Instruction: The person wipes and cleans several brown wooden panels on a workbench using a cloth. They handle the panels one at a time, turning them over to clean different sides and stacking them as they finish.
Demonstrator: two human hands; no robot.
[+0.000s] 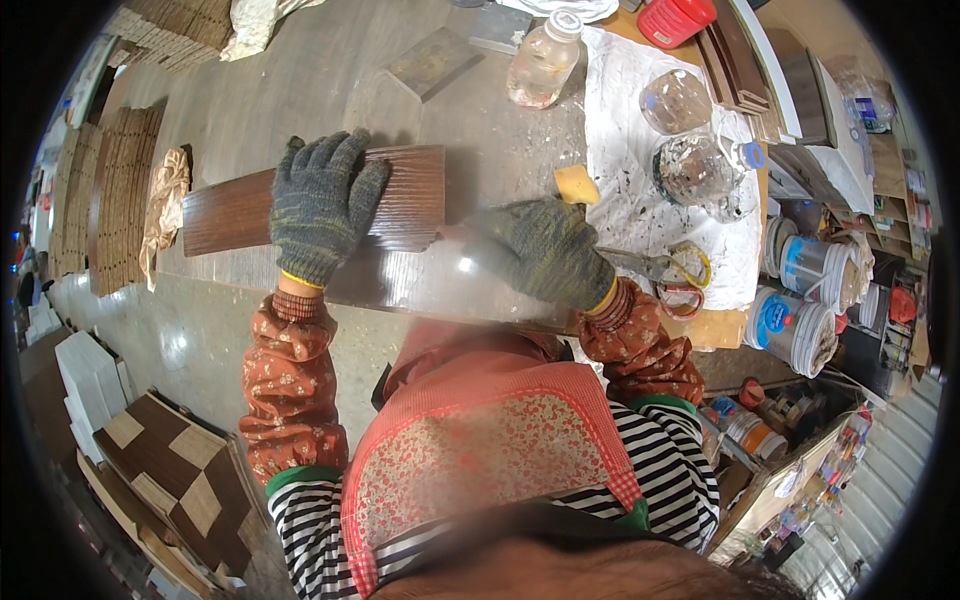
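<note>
Bench left of plank [400,195] free; jars [690,140] crowd rt side.

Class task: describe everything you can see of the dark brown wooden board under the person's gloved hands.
The dark brown wooden board is long, narrow and flat, with fine grain lines along its length. It lies on the grey workbench. The left hand, in a grey knitted glove, lies spread flat across its middle; the right hand, gloved alike, is at its right end.
</note>
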